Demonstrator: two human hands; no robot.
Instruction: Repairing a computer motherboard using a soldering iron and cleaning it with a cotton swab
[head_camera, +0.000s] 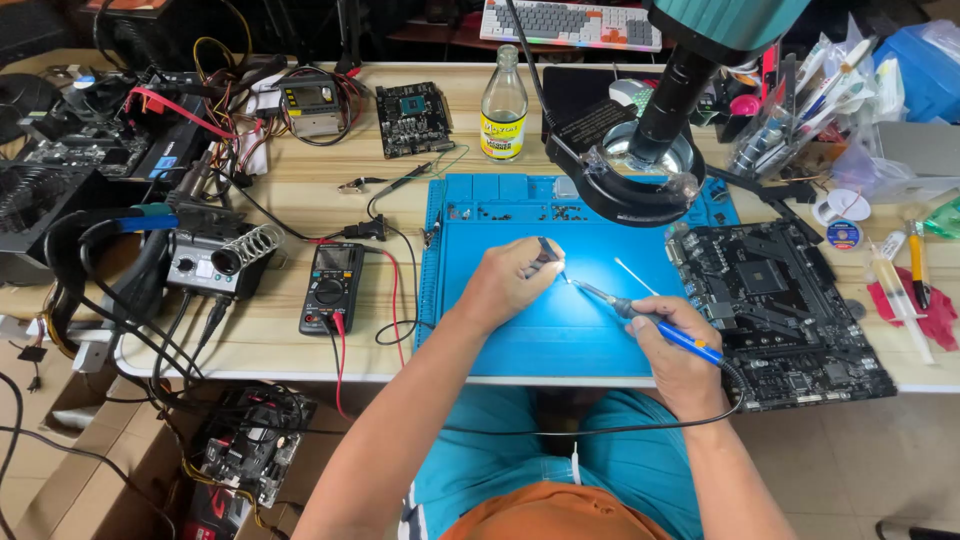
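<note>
Soldering iron (640, 318) tip beside tweezers (550, 252)

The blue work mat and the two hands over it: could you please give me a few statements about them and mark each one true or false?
1. The right hand holds a blue-handled soldering iron in its grip. True.
2. The left hand rests on the multimeter. False: it is over the blue work mat, pinching a small tool; the multimeter lies to the left of the mat.
3. A black circuit board lies just right of the mat. True.
4. The glass bottle lies on its side on the mat. False: it stands upright on the table behind the mat.
5. The iron's tip points towards the left hand. True.
</note>
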